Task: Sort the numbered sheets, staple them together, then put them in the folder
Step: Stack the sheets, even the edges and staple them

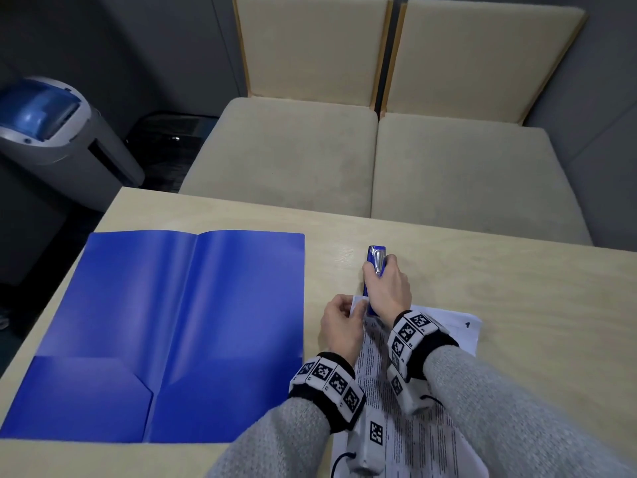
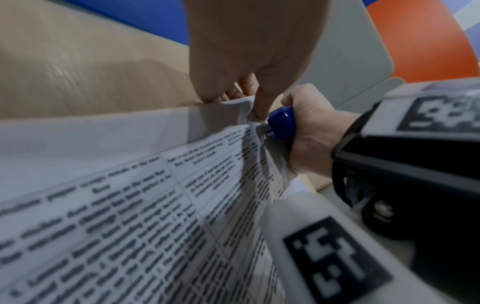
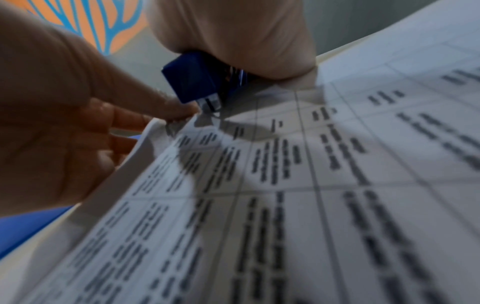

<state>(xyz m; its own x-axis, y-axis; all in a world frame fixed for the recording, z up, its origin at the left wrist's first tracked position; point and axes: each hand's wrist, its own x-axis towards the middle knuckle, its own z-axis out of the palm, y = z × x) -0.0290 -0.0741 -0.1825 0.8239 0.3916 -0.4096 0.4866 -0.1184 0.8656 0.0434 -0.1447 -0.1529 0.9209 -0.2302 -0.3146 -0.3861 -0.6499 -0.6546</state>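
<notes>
The right hand (image 1: 387, 291) is wrapped around the blue stapler (image 1: 375, 267), whose nose sits at the far left corner of the sheets (image 1: 413, 426). The left hand (image 1: 339, 326) pinches that same corner between thumb and fingers, just beside the stapler's mouth. The sheets lie on the desk (image 1: 517, 288) at its right side, under both forearms; the folder (image 1: 165, 326) lies open and flat to the left, well apart from the stapler.

The main risk is a staple that misses some of the sheets. In the wrist views the corner looks crumpled and the edges are not flush (a lower sheet juts out past the printed top one), so if the stapler closes as things lie, it may catch only part of the stack, or pin a fold into the corner.

A second risk is the left fingertip (image 3: 179, 107), which touches the paper right at the stapler's nose; a squeeze with the finger that close could nip it, or the finger could nudge the corner out of the mouth.

Whether the corner is fully seated inside the mouth I cannot tell, since the right hand covers it. If it is only partly in, the staple would land on the very edge and tear out when the sheets are lifted toward the folder.
</notes>
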